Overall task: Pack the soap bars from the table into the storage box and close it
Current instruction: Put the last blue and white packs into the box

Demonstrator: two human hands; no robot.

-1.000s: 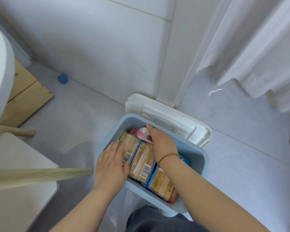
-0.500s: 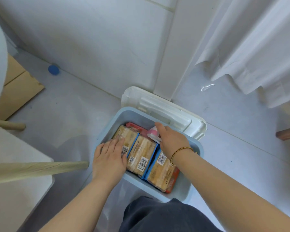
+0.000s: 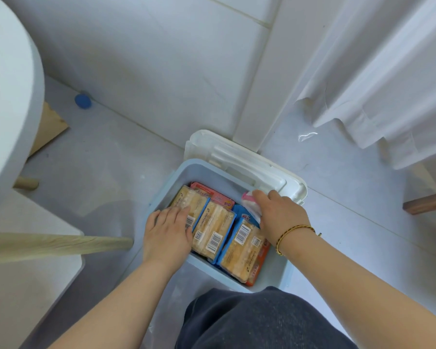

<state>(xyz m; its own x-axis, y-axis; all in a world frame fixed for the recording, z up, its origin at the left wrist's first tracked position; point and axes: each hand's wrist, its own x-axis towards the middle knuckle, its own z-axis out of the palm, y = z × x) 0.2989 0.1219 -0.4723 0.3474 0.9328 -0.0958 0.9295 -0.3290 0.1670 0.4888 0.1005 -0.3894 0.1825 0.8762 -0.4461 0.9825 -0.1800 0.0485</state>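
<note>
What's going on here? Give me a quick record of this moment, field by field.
container: pale blue storage box on the floor, open
lid: white lid propped behind the box against the wall
contents: three tan soap bars side by side with barcodes up; a red packet behind them
left hand: left hand resting flat on the leftmost bar
right hand: right hand over a pink and white packet at the back right
grip on packet: cannot tell
box closed: not yet
</note>
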